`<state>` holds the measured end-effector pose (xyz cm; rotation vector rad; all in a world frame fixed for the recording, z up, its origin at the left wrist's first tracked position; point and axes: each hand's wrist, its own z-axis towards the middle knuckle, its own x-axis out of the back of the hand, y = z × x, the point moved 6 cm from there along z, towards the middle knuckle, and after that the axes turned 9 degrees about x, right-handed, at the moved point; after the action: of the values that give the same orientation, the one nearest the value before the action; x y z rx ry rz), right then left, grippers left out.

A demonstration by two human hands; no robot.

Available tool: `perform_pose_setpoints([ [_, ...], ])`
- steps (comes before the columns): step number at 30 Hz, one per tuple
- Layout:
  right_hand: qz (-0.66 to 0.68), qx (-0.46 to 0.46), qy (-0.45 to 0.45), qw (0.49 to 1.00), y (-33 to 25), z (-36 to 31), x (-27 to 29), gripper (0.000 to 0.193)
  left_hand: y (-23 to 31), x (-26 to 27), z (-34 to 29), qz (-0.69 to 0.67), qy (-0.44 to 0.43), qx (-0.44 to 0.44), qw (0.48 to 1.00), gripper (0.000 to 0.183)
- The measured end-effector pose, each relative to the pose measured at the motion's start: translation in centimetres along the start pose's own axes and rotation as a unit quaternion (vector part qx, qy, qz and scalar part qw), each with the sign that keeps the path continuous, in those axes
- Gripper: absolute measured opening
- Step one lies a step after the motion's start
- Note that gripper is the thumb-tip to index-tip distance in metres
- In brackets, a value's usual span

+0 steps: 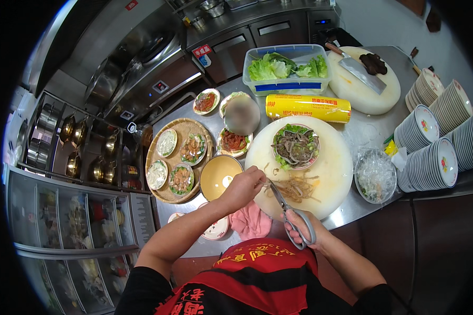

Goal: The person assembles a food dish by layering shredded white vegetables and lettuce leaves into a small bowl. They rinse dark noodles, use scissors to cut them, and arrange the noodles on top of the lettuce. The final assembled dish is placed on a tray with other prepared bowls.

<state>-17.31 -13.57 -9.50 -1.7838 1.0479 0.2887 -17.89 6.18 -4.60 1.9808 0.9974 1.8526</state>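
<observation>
My right hand [305, 223] grips grey-handled scissors [281, 198] over the near-left part of a round white cutting board [331, 189]. The blades point up and left toward my left hand [249, 184], whose fingers are pinched together just beside the tip. What those fingers hold, if anything, is too small to make out. Beneath the blades lies a loose heap of pale brown strips [298, 190]. Farther back on the board stands a bowl of dark sliced food [296, 148] edged with green leaves.
Left are a yellow bowl [220, 177], a wicker tray [180, 125] with several filled plates, and a pink cloth [250, 220]. Behind stand a wrap box [308, 108] and a lettuce tub [286, 86]. A cleaver [363, 73] rests on another board [370, 105]; stacked bowls [428, 165] stand right.
</observation>
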Motion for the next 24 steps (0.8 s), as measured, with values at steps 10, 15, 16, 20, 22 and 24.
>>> perform_pose_setpoints([
  [10,-0.457,0.199,0.291,0.817,-4.5,-3.4,7.9,0.042,-2.3,3.2,1.9,-0.456,-0.056,0.208,0.863,0.015],
  [15,-0.694,0.223,0.395,0.56,-7.6,-2.6,9.8,0.044,0.1,4.6,3.4,-0.525,-0.037,0.212,0.823,0.014],
  [16,-0.717,0.21,0.389,0.539,-7.5,-1.9,10.0,0.043,0.2,4.7,3.7,-0.53,-0.036,0.214,0.82,0.014],
  [20,-0.76,0.269,0.337,0.486,-9.8,-1.6,6.7,0.036,2.6,4.9,4.8,-0.458,-0.063,0.167,0.871,0.012],
  [22,-0.669,0.353,0.28,0.592,-13.4,-1.8,2.2,0.033,4.1,4.7,4.9,-0.384,-0.086,0.12,0.912,0.011],
  [24,-0.575,0.414,0.217,0.672,-16.3,-1.2,-0.7,0.031,6.4,4.4,5.0,-0.314,-0.105,0.077,0.94,0.011],
])
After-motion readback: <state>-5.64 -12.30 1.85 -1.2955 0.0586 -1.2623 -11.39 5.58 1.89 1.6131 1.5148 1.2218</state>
